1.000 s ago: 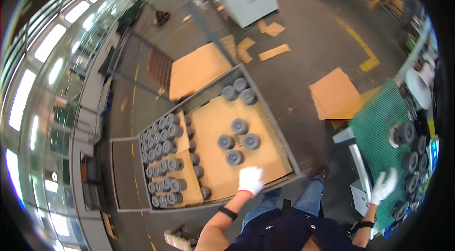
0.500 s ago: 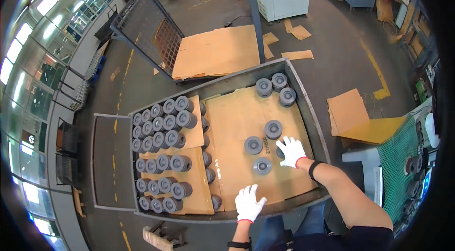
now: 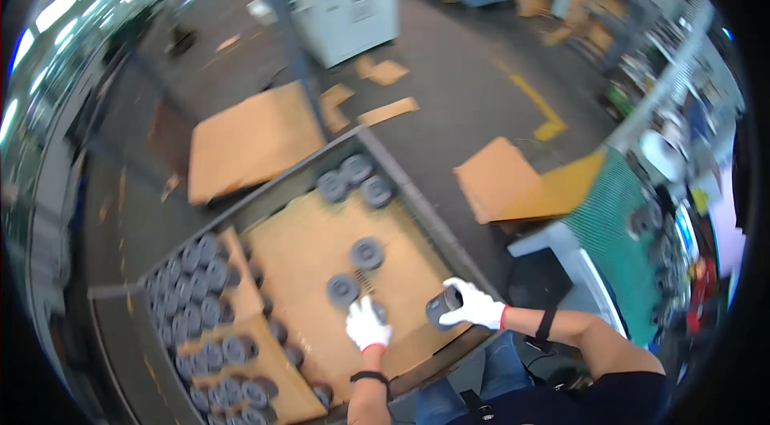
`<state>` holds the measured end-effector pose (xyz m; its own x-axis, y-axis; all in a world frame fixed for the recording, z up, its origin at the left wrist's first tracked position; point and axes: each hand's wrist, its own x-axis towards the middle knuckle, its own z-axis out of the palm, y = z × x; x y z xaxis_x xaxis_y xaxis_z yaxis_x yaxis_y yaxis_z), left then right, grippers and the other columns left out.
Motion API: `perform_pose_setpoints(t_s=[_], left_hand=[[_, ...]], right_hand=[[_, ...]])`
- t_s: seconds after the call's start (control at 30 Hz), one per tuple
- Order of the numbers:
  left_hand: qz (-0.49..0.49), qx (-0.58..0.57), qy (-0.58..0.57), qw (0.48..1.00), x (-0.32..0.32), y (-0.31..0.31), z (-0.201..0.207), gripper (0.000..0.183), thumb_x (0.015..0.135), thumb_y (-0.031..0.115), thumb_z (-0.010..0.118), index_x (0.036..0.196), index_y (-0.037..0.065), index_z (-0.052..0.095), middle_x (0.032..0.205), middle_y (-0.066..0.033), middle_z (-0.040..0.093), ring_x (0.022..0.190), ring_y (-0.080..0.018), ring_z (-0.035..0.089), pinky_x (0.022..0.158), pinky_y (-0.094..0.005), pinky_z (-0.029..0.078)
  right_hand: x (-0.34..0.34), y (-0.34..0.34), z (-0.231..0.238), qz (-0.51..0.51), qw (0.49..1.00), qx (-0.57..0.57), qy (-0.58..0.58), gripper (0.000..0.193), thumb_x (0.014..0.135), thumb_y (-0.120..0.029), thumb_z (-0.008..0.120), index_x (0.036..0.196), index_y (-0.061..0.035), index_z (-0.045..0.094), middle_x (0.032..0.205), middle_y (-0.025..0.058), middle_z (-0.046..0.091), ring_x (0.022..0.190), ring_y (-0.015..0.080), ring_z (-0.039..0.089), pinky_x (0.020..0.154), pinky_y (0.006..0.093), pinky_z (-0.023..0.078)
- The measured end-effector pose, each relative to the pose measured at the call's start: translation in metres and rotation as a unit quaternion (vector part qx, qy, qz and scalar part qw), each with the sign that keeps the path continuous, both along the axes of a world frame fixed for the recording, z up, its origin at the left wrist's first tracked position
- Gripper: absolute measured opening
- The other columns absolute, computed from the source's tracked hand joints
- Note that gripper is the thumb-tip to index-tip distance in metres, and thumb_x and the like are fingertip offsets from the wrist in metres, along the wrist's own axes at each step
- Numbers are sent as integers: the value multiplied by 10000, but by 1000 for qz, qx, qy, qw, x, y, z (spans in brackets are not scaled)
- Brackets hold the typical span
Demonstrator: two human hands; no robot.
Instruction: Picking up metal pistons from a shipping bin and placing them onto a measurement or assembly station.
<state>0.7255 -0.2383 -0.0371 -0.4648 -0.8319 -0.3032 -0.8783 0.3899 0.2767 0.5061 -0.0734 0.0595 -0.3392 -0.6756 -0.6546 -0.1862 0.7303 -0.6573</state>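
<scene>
My right hand (image 3: 477,306), in a white glove, is closed round a grey piston (image 3: 439,309), lifted and tilted near the crate's right edge. My gloved left hand (image 3: 368,327) has its fingers over another piston (image 3: 380,312), which it partly hides; the fingers look closed on it. Just beyond the left hand stands a piston (image 3: 342,289), and a further piston (image 3: 367,252) stands a little farther off. All of these are on or above a cardboard sheet (image 3: 301,252) inside a large metal crate (image 3: 421,204).
Three pistons (image 3: 355,169) cluster in the crate's far corner. At the left, several rows of pistons (image 3: 210,274) stand on raised cardboard (image 3: 281,365). To the right is a bench with a green mesh mat (image 3: 603,212). Cardboard (image 3: 497,176) leans beside the crate.
My view has swung to the right. The right hand has picked up a piston and drawn it toward the crate's near right side. My left hand has reached forward onto another piston.
</scene>
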Motion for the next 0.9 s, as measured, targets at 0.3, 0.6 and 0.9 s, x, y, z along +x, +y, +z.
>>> perform_pose_setpoints(t_s=[0.3,0.6,0.9], left_hand=[[33,79,131,988,-27,15,15,752,569,180,945,1215,-40,631,1124,-192,707,1029,-321,665,911,-401,561],[-258,111,322,904,-204,183,146,770,498,150,975,1179,2,648,1113,-162,696,1021,-318,642,945,-441,542],[-630,200,229,714,-441,426,213,773,606,254,899,1304,137,586,1255,-160,597,1198,-399,568,1019,-499,481]], right_hand=[[-78,219,93,-200,976,-67,50,1007,745,-603,840,1538,-202,365,1433,238,481,1375,433,452,1124,491,401],[-147,468,127,-385,811,159,412,846,612,-400,907,1343,-164,552,1196,221,554,1101,440,570,952,522,495],[-207,552,85,-502,710,173,463,890,589,-311,938,1368,-139,542,1236,212,563,1137,428,575,960,511,502]])
